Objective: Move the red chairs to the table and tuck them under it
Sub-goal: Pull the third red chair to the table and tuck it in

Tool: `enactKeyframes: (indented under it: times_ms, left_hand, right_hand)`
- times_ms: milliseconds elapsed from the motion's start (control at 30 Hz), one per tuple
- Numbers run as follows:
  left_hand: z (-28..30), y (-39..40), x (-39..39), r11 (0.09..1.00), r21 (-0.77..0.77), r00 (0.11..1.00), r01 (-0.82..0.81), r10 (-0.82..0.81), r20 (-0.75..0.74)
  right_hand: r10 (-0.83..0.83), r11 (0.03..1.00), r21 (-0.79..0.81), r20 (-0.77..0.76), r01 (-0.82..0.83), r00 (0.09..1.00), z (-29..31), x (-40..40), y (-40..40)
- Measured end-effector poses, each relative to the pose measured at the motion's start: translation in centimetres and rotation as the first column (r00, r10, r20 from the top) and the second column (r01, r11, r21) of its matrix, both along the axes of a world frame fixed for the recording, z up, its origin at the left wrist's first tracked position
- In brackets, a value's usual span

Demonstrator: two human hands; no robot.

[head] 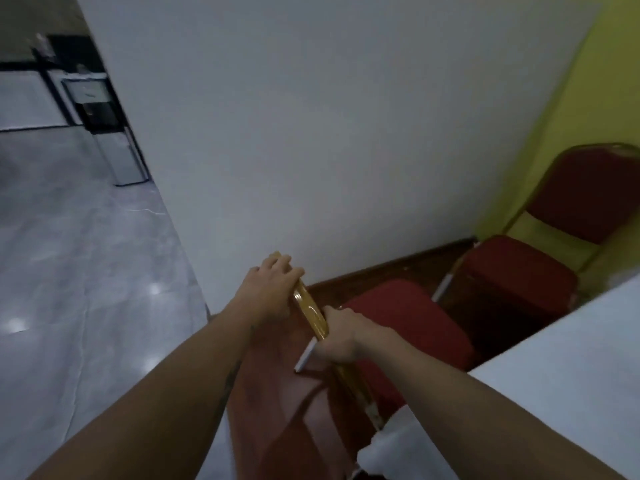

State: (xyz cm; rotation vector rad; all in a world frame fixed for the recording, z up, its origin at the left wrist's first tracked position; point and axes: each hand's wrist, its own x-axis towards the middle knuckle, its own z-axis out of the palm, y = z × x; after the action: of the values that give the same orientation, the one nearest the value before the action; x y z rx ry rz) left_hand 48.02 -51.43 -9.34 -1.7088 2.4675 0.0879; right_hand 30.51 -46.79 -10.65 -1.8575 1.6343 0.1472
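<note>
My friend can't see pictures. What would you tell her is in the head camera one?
Two bare hands, the left hand and the right hand, grip the gold top rail of a red chair seen from above. A second red chair stands by a yellow-green wall, beside a white table. A grey floor stretches away on the left.

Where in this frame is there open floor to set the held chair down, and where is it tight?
Open: the grey tiled floor left of the white wall. Tight: the corner holding the held chair, second chair and white table. Left hand and right hand grip its gold frame.
</note>
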Motion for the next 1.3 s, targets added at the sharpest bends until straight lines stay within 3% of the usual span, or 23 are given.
enactKeyframes:
  times_ms: [133, 533, 767, 867, 933, 967, 1000, 1067, 1133, 1200, 1300]
  left_hand:
    - [-0.8, -4.1, -0.8, 0.999, 0.034, 0.984, 0.007, -0.001, -0.177]
    - [-2.0, -10.9, -7.4, 0.993, 0.113, 0.924, -0.022, 0.063, -0.378]
    - [-1.5, -16.5, -11.3, 0.906, 0.391, 0.854, 0.161, 0.071, -0.516]
    - [-1.6, -18.4, -11.9, 0.878, 0.463, 0.666, 0.12, 0.275, -0.694]
    - [-2.0, -19.0, -12.3, 0.823, 0.556, 0.49, -0.116, 0.535, -0.689]
    - [-2.2, -19.3, -12.7, 0.721, 0.662, 0.375, -0.204, 0.682, -0.628]
    - [-2.2, -19.5, -13.2, 0.591, 0.784, 0.242, -0.19, 0.802, -0.546]
    - [-2.0, -19.9, -14.6, 0.4, 0.916, 0.069, 0.029, 0.913, -0.401]
    - [-2.0, -19.9, -15.8, 0.361, 0.929, 0.002, 0.078, 0.932, -0.362]
    - [-2.4, -19.9, -16.6, 0.402, 0.915, 0.011, -0.031, 0.916, -0.401]
    - [-2.4, -19.8, -17.0, 0.444, 0.893, 0.03, -0.069, 0.896, -0.443]
  right_hand:
    - [-0.047, 0.999, -0.019, -0.015, 0.046, 0.999, -0.1, 0.1, -2.1]
    - [-0.31, 0.946, -0.086, 0.04, 0.312, 0.95, -0.6, -5.4, -6.5]
    - [-0.562, 0.821, -0.101, 0.028, 0.561, 0.827, -1.3, -9.5, -9.1]
    - [-0.667, 0.738, -0.091, 0.049, 0.668, 0.743, -1.6, -10.4, -9.9]
    - [-0.724, 0.683, -0.071, 0.07, 0.727, 0.686, -1.8, -10.6, -10.4]
    - [-0.756, 0.646, -0.062, 0.085, 0.761, 0.649, -1.8, -10.6, -10.6]
    - [-0.779, 0.617, -0.059, 0.095, 0.785, 0.619, -1.9, -10.6, -10.6]
    - [-0.806, 0.582, -0.051, 0.098, 0.812, 0.584, -2.2, -10.5, -10.4]
    - [-0.815, 0.57, -0.04, 0.094, 0.821, 0.571, -2.4, -10.4, -9.9]
    - [-0.827, 0.553, -0.047, 0.094, 0.832, 0.555, -2.8, -10.4, -9.6]
    - [-0.821, 0.564, -0.039, 0.084, 0.825, 0.565, -2.8, -10.6, -9.8]
